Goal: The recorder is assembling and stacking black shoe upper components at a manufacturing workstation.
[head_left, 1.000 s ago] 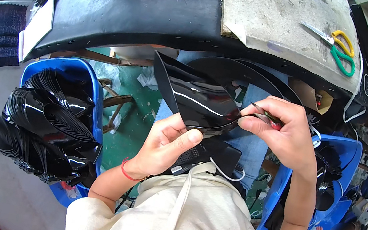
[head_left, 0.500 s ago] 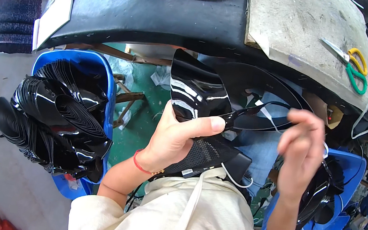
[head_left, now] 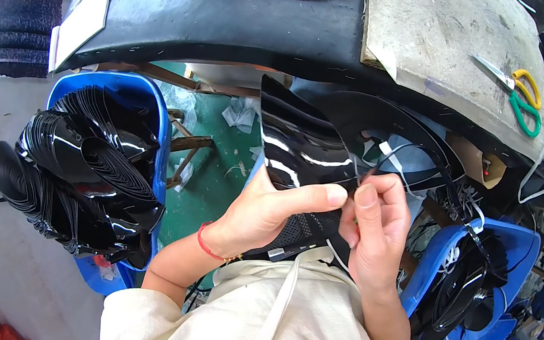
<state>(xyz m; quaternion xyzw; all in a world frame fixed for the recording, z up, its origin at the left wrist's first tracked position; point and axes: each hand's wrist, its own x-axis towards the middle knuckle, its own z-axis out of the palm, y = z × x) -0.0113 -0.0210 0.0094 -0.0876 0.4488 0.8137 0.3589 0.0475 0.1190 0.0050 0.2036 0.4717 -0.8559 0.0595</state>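
My left hand (head_left: 259,204) grips a glossy black curved sheet piece (head_left: 303,135) by its near edge, thumb on top and fingers underneath. A wide, matt black looped part (head_left: 377,108) of the piece extends to the right. Beside the left thumb, my right hand (head_left: 378,236) is closed in a pinch at the piece's right edge. A thin black strap (head_left: 382,162) runs into its fingertips; the exact pinch point is partly hidden by the fingers. Close by hangs a small white tag (head_left: 391,156). Black mesh (head_left: 305,230) shows on my lap under the hands.
A blue chair (head_left: 166,129) at left bears stacked glossy black pieces (head_left: 90,167). At right, a blue bin (head_left: 521,265) contains more black pieces and straps. Ahead, the black-covered bench (head_left: 239,26) carries a worn board (head_left: 447,41) with yellow-and-green-handled scissors (head_left: 521,97).
My right hand has come left and down from beyond the strap to the left thumb, its fingers now pinched together. The left hand keeps its grip, and the glossy piece has shifted slightly right.
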